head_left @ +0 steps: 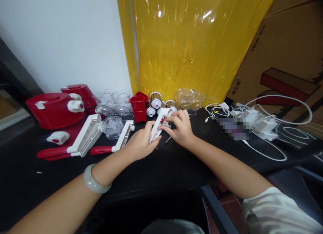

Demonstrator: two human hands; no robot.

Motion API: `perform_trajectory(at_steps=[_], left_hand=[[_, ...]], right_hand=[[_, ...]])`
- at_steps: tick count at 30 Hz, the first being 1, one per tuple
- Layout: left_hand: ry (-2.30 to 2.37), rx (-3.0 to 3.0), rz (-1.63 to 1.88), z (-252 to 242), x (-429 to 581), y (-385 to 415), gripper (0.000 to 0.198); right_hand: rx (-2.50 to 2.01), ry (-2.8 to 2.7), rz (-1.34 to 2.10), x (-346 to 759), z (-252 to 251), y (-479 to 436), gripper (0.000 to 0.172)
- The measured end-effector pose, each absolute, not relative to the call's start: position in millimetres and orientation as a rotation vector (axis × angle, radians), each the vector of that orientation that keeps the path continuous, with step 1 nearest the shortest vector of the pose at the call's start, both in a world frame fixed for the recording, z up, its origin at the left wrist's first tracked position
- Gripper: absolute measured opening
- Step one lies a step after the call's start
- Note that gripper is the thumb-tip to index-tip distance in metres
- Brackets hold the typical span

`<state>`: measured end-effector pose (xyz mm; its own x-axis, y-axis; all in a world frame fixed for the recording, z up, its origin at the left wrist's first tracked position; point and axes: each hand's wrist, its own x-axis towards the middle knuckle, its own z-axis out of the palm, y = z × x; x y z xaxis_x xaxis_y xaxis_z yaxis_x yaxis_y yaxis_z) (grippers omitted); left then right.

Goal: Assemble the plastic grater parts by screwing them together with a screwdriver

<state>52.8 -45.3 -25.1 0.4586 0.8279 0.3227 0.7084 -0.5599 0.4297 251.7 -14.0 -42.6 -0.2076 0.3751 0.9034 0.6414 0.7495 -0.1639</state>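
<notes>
Both my hands meet at the middle of a black table (164,166) around one white crank handle (158,124) with a small red bit near its upper end. My left hand (140,143) wraps the handle's lower part, fingers closed. My right hand (179,128) pinches its upper end with curled fingers. A thin dark pin (167,141) lies on the table just under my right hand. A pale bangle (94,180) sits on my left wrist.
Left of my hands lie two more white crank handles with red grips (83,140) (118,141), a clear ribbed drum (112,126), red housings (54,108), clear cups (113,101), a red hopper (138,106) and metal grater drums (156,101). White chargers and cables (259,123) sprawl at right. Yellow plastic sheet (191,42) hangs behind.
</notes>
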Motion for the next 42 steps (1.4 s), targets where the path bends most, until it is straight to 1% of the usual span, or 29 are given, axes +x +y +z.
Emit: perform_trajectory(at_steps=[3,9,14,16,17,20,21,24,28,38,42], left_hand=[[1.286,2.466,0.781,-27,52,-45,0.043],[1.206,2.445,0.808,-26,49,-43,0.043],[1.095,2.329,0.806,-26,48,-42,0.044],[1.05,2.233,0.82,-27,49,-42,0.045],[1.028,2.187,0.834,-27,50,-42,0.045],[0.984,2.108,0.894,-30,51,-41,0.045],[0.983,2.101,0.908,-30,51,-40,0.045],[1.006,2.115,0.928,-32,51,-38,0.045],[1.04,2.172,0.918,-34,50,-37,0.045],[1.129,2.32,0.888,-31,50,-39,0.045],[1.14,2.329,0.895,-31,50,-39,0.045]], right_hand=[[-0.863,-1.724,-0.321,252,-42,-16,0.039],[-0.894,-1.634,-0.177,250,-43,-12,0.076],[-0.857,-1.643,0.023,249,-46,-5,0.086],[-0.817,-1.662,0.183,248,-48,-2,0.085],[-0.792,-1.668,0.294,247,-50,0,0.081],[-0.705,-1.667,0.685,243,-55,4,0.059],[-0.678,-1.666,0.796,241,-57,4,0.054],[-0.611,-1.665,1.0,236,-60,4,0.052],[-0.556,-1.635,1.068,234,-61,1,0.052],[-0.649,-1.546,1.032,235,-58,2,0.042],[-0.642,-1.513,1.078,236,-59,3,0.044]])
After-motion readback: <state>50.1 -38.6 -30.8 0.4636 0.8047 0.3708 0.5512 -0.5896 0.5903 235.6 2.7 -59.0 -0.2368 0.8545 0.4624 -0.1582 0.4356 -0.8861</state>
